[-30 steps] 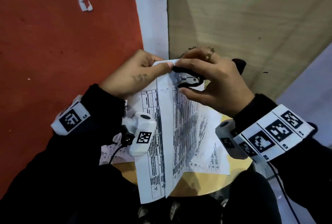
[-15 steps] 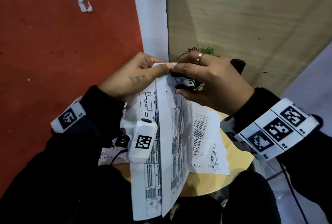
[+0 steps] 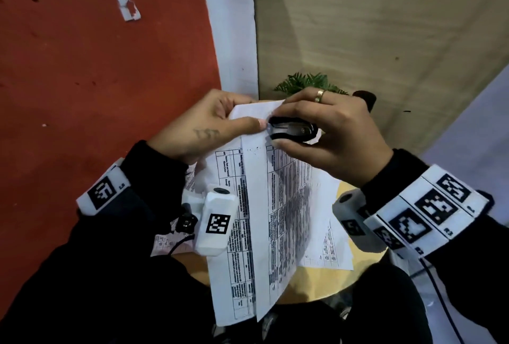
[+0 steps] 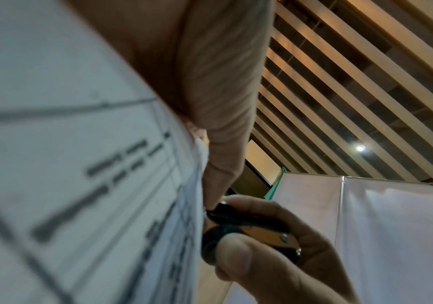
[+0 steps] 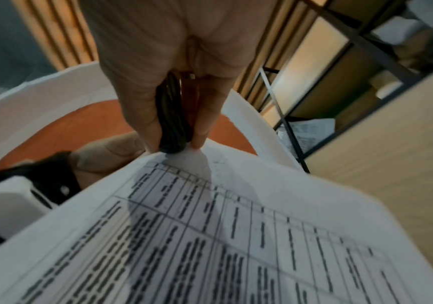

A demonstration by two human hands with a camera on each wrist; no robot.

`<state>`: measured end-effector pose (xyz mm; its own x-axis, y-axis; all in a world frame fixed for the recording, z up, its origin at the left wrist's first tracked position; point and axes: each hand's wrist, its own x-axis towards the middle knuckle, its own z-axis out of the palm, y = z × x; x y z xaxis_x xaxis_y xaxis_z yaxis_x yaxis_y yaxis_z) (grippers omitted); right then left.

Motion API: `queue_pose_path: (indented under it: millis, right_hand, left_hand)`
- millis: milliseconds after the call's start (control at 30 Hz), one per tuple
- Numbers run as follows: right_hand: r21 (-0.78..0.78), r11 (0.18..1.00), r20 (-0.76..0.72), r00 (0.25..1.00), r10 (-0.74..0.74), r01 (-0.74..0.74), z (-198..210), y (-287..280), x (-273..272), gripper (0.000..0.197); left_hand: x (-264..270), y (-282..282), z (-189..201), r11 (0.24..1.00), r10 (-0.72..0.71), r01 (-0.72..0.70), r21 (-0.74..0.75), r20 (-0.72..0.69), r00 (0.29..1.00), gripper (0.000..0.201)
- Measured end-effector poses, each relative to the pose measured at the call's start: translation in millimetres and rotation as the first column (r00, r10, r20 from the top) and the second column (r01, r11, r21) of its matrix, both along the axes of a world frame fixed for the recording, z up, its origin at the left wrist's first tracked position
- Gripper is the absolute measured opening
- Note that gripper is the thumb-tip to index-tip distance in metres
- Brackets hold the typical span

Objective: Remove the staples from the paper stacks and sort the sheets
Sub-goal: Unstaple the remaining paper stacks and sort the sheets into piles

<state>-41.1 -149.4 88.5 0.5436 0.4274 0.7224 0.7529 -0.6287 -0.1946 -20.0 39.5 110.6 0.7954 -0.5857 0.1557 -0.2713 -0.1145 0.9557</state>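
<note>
Stapled sheets (image 3: 256, 206) now hang steeper, lifted off the yellow table (image 3: 325, 277).
Left hand (image 3: 203, 126) pinches the far top corner; right hand (image 3: 330, 134) squeezes the staple remover (image 3: 292, 131) just right of it, claws pointing left.

It looks like an office or café-style interior: a slatted wooden ceiling (image 4: 353, 86) with a recessed spotlight (image 4: 360, 147), black metal shelving (image 5: 322, 86) holding papers, wood-grain panelling (image 3: 371, 26), and a small round yellow table (image 3: 325, 280).
</note>
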Motion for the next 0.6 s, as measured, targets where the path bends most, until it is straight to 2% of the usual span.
queue_pose_path:
  millis: [167,267,367,500,600]
  right_hand:
    - [0.133,0.991,-0.037,0.999,0.028,-0.022,1,2,-4,0.028]
    - [0.217,0.974,-0.079,0.994,0.077,-0.058,4,0,-5,0.030]
    - [0.292,0.953,-0.119,0.985,0.123,-0.084,5,0,-5,0.033]
    - [0.327,0.945,-0.104,0.992,0.068,-0.031,5,1,-5,0.032]
    - [0.236,0.969,0.018,0.996,-0.084,0.077,0,4,-2,0.028]
  left_hand:
    - [-1,1,2,0.997,0.066,-0.066,-0.027,-0.002,0.998,0.004]
    - [-1,1,3,0.995,0.062,-0.063,-0.072,-0.011,0.998,0.011]
    - [0,2,1,0.992,0.057,-0.059,-0.113,-0.020,0.998,0.008]
    - [3,-3,-6,0.980,0.168,-0.158,-0.125,0.071,0.983,0.005]
    - [8,-11,-11,0.954,0.300,-0.289,-0.083,0.292,0.908,0.027]
